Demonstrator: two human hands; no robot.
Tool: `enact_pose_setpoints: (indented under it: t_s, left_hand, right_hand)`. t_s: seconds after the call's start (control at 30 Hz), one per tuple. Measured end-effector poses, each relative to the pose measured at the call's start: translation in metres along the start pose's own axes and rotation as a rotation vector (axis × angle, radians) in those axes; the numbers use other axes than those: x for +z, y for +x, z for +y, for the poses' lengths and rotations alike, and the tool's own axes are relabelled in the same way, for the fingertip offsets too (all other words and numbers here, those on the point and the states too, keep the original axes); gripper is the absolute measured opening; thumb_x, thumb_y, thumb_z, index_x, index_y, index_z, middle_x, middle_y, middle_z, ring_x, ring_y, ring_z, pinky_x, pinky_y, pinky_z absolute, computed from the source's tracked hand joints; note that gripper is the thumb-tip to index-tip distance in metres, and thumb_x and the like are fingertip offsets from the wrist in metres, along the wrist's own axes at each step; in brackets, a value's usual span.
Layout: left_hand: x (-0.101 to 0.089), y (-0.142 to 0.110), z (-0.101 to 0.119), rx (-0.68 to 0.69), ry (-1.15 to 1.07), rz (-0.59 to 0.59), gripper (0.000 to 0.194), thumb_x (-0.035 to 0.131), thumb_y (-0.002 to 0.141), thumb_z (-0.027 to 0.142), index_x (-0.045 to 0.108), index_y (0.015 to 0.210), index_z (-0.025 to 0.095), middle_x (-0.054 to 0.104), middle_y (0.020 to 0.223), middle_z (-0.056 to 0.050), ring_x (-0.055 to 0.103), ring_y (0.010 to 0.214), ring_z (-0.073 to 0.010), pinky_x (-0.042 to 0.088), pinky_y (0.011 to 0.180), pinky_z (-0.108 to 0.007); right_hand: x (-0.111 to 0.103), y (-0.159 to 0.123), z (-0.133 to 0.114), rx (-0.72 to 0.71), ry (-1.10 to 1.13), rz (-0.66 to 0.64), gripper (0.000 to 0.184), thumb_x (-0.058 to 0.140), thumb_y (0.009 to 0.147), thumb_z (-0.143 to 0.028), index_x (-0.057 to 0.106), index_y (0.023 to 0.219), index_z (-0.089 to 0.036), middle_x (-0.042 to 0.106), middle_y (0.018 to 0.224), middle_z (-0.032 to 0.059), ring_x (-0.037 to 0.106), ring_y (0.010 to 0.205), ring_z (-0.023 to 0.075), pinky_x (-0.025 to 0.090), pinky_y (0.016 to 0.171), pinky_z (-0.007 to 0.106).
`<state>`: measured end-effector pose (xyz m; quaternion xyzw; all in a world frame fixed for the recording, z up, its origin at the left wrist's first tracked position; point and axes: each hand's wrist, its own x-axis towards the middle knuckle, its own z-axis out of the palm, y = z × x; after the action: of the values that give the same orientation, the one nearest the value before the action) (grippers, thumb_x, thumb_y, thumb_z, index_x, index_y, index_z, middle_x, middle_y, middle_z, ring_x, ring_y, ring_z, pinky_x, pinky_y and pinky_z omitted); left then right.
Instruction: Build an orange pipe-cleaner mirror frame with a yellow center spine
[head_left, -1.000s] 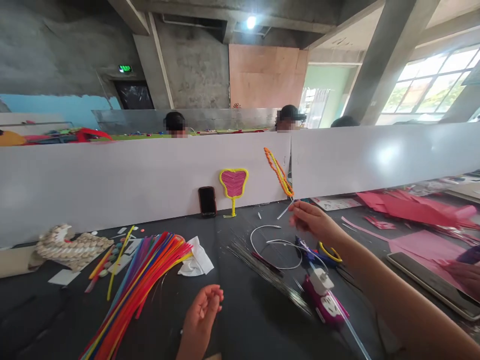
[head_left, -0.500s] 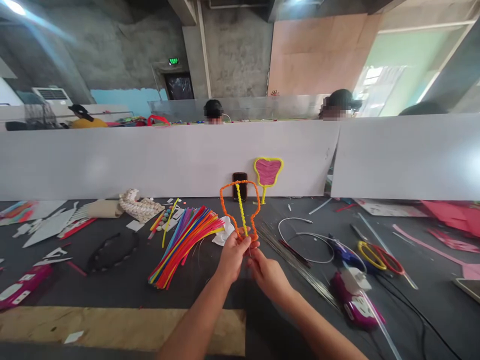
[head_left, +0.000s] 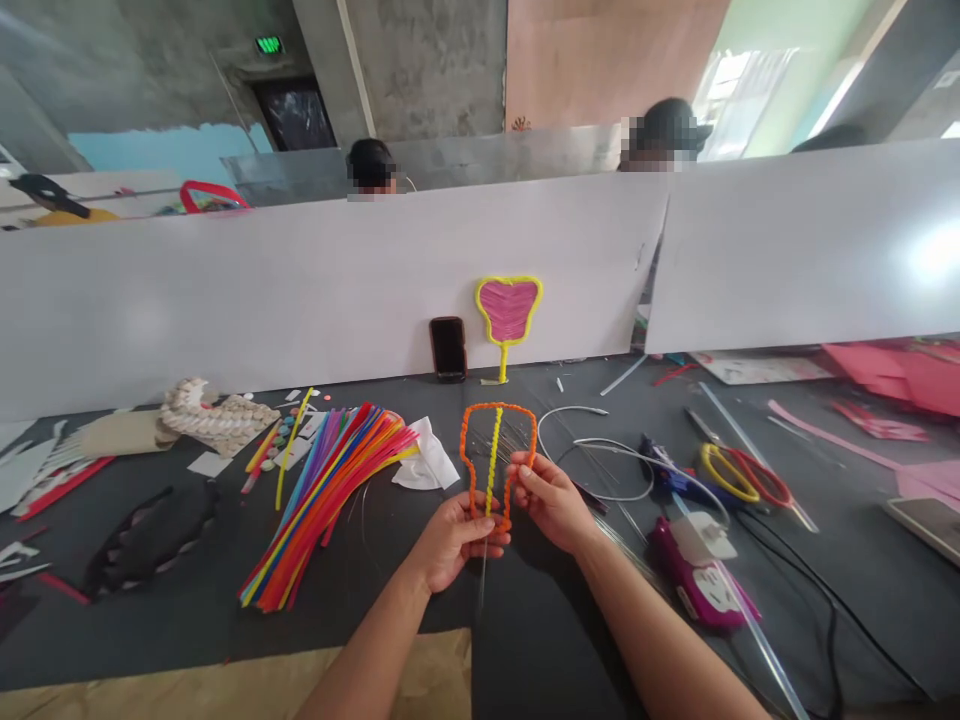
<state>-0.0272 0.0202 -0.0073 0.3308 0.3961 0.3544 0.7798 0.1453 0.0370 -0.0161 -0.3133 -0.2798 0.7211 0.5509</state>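
My left hand (head_left: 456, 540) pinches the base of an orange outline (head_left: 534, 432) of twisted pipe cleaner, wide at the top and narrower lower down. Through its middle runs a yellow twisted pipe-cleaner stem (head_left: 493, 462), with thin wire ends (head_left: 482, 580) hanging below the left hand. Thumb and fingers of my right hand (head_left: 553, 502) are closed on the outline's right side. Beyond, a finished-looking shape with a yellow border and pink filling (head_left: 510, 308) stands upright against the white board, beside a phone (head_left: 448, 348).
A bundle of coloured pipe cleaners (head_left: 322, 510) and a crumpled white tissue (head_left: 427, 460) lie left. To the right are thin wires, a blue glue gun (head_left: 690, 485), scissors (head_left: 731, 472) and a purple power strip (head_left: 709, 590). A white board (head_left: 300, 290) walls off the back; people sit behind it.
My right hand has moved from the outline's base up to its right side. My left hand still holds the base. The whole view has tilted down and shifted right.
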Motion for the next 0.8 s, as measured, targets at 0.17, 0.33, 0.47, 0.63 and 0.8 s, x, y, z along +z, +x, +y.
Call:
enact_pose_setpoints:
  t_s: [0.17, 0.33, 0.47, 0.63, 0.8]
  left_hand:
    - [0.009, 0.000, -0.002, -0.015, -0.055, 0.060, 0.030, 0.080, 0.062, 0.020, 0.056, 0.081, 0.014, 0.069, 0.083, -0.005, 0.068, 0.070, -0.0150, 0.055, 0.058, -0.023]
    - [0.012, 0.001, -0.005, 0.018, -0.087, 0.188, 0.033, 0.080, 0.060, 0.019, 0.052, 0.077, 0.016, 0.067, 0.077, -0.001, 0.065, 0.062, -0.0110, 0.053, 0.050, -0.018]
    - [0.012, 0.000, -0.005, 0.033, -0.115, 0.219, 0.033, 0.080, 0.060, 0.017, 0.055, 0.080, 0.016, 0.066, 0.078, 0.000, 0.066, 0.065, -0.0117, 0.054, 0.053, -0.019]
    - [0.009, -0.001, -0.004, 0.011, -0.145, 0.141, 0.027, 0.073, 0.072, 0.031, 0.058, 0.089, 0.015, 0.068, 0.082, -0.005, 0.068, 0.071, -0.0172, 0.056, 0.057, -0.027]
    - [0.007, -0.001, -0.003, 0.001, -0.152, 0.129, 0.025, 0.072, 0.072, 0.026, 0.062, 0.090, 0.013, 0.069, 0.080, -0.007, 0.068, 0.070, -0.0187, 0.056, 0.060, -0.030]
  right_hand:
    - [0.006, -0.005, 0.000, -0.001, -0.070, -0.070, 0.024, 0.076, 0.069, -0.031, 0.060, 0.082, -0.019, 0.061, 0.078, 0.0001, 0.051, 0.059, 0.0098, 0.043, 0.057, 0.025]
    - [0.005, -0.003, 0.006, -0.095, -0.233, -0.019, 0.022, 0.074, 0.071, -0.031, 0.058, 0.079, -0.019, 0.058, 0.077, -0.0014, 0.050, 0.062, 0.0096, 0.041, 0.059, 0.023]
    - [0.004, -0.001, 0.011, -0.105, -0.270, 0.025, 0.023, 0.073, 0.072, -0.032, 0.055, 0.080, -0.019, 0.056, 0.073, -0.0029, 0.050, 0.062, 0.0098, 0.041, 0.061, 0.024]
    - [0.004, -0.002, 0.012, -0.066, -0.254, 0.011, 0.025, 0.072, 0.073, -0.035, 0.054, 0.083, -0.020, 0.055, 0.072, -0.0029, 0.052, 0.063, 0.0111, 0.042, 0.061, 0.025]
    - [0.004, -0.003, 0.011, -0.034, -0.201, -0.017, 0.026, 0.074, 0.071, -0.034, 0.055, 0.083, -0.020, 0.056, 0.071, -0.0031, 0.051, 0.061, 0.0100, 0.041, 0.059, 0.024]
